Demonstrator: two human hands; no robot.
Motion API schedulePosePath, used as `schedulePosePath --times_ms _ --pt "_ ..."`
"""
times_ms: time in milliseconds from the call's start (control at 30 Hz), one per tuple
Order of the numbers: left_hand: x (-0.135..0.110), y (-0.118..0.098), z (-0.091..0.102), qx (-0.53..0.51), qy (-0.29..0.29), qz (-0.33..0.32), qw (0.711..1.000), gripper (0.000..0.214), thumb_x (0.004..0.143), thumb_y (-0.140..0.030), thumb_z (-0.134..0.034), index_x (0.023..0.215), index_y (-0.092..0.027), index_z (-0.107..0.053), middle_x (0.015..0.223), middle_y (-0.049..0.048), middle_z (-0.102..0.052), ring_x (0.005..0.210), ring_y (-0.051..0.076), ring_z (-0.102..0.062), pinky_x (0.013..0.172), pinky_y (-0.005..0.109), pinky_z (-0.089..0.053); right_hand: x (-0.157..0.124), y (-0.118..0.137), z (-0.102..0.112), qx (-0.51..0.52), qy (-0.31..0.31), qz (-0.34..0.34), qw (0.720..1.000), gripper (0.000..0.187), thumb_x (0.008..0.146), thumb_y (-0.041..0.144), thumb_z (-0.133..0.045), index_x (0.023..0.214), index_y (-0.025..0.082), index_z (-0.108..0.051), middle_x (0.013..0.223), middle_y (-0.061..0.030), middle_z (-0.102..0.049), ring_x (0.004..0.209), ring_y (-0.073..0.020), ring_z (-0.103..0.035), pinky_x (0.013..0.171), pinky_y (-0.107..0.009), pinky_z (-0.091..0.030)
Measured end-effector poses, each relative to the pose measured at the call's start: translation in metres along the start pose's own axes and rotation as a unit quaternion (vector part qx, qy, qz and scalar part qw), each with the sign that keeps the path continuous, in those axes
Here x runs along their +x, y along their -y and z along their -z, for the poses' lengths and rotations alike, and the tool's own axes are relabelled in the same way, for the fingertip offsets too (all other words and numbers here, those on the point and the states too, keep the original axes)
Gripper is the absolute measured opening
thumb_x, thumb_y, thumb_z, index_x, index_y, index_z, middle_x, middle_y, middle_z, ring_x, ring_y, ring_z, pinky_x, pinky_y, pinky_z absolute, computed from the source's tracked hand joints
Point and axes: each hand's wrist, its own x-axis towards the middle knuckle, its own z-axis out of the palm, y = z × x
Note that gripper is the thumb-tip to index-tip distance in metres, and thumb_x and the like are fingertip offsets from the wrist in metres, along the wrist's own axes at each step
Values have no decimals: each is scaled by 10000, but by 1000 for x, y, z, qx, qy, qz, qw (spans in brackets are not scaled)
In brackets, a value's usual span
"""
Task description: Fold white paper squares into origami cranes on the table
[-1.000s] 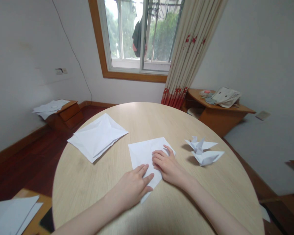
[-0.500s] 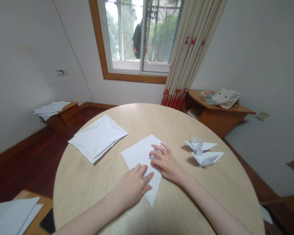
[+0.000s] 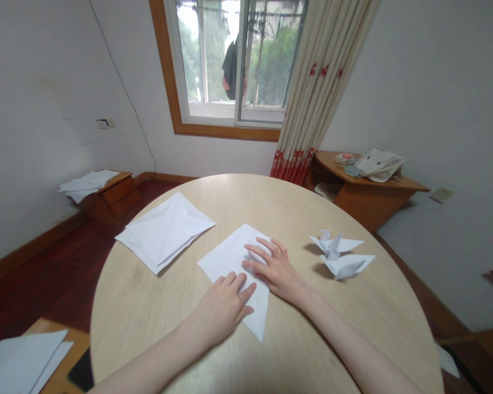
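A folded sheet of white paper lies on the round table in front of me, its narrow tip pointing toward me. My left hand rests on the sheet's lower left part, fingers apart and nothing gripped. On the sheet's right side lies my right hand, with its fingers spread over the surface. Both hands are open and hide parts of the paper. To the right stand two folded paper cranes, the nearer crane overlapping the farther crane.
Several white sheets are piled at the left of the wooden table. More paper lies on a low surface at lower left. A corner cabinet holding a bag is at back right, beside the curtain.
The sheet has turned slightly counterclockwise: its near tip moved right and its far corner left. The right fingers shifted a little left; the left hand barely moved.
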Motion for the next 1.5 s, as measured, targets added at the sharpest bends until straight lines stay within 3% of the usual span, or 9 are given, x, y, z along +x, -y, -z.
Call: schedulePosePath --times_ms 167,300,400,500,600,767,967,1100,1500 --pt "0 0 1 27 3 18 999 399 937 -332 -523 1308 -192 -473 1226 112 -535 1038 284 -511 825 422 -469 -1 0 -2 -16 -23 -23 999 475 917 204 -525 1376 249 -410 1406 -82 -473 1322 -258 -306 1069 -467 -245" --pt "1 3 1 38 -2 27 999 370 948 -330 -499 1290 -192 -483 1246 111 -530 1040 287 -507 811 422 -461 -3 -2 2 13 -18 -43 999 496 936 255 -491 1409 217 -346 1385 -124 -476 1255 -270 -382 1011 -457 -332" --pt "2 7 0 37 -8 25 999 339 962 -304 -468 1286 -206 -484 1281 109 -513 1057 280 -501 812 407 -448 -3 -3 10 34 4 -71 997 356 944 241 -466 1291 160 -458 1273 -157 -543 1139 -271 -476 935 -432 -392" --pt "2 10 -2 31 -14 21 999 316 974 -258 -436 1282 -211 -486 1296 111 -503 1060 273 -502 810 395 -442 -1 -3 18 54 55 -116 990 172 945 241 -466 1037 137 -569 1029 -127 -623 944 -235 -562 805 -343 -435" --pt "2 12 -2 16 -17 13 1000 316 974 -227 -425 1283 -207 -490 1285 118 -506 1074 276 -499 818 400 -444 -2 -4 23 47 126 -145 980 204 957 281 -464 858 153 -587 837 -67 -635 780 -197 -587 676 -282 -403" --pt "3 13 -1 -27 -20 14 999 310 965 -205 -441 1263 -202 -525 1260 122 -521 1115 274 -492 886 420 -445 -4 -5 26 29 201 -169 964 279 964 321 -465 787 164 -613 789 -39 -660 719 -173 -614 600 -261 -325" --pt "2 16 -5 -38 -38 7 999 336 954 -163 -437 1272 -196 -540 1273 143 -523 1160 278 -480 1003 495 -367 -2 0 32 33 232 -193 953 294 975 297 -429 826 164 -645 843 -55 -694 761 -181 -642 600 -260 -317" --pt "2 18 -5 -22 -22 3 999 374 955 -144 -416 1311 -202 -513 1296 139 -511 1182 273 -470 1000 461 -383 2 7 39 31 248 -197 948 310 973 283 -419 812 167 -658 828 -54 -704 755 -183 -649 584 -259 -308" --pt "2 21 -8 -39 -50 -6 998 363 959 -162 -422 1298 -230 -530 1288 118 -525 1167 256 -483 986 434 -410 8 22 41 30 273 -183 944 325 913 229 -455 675 162 -666 728 -58 -712 658 -151 -634 536 -274 -233"
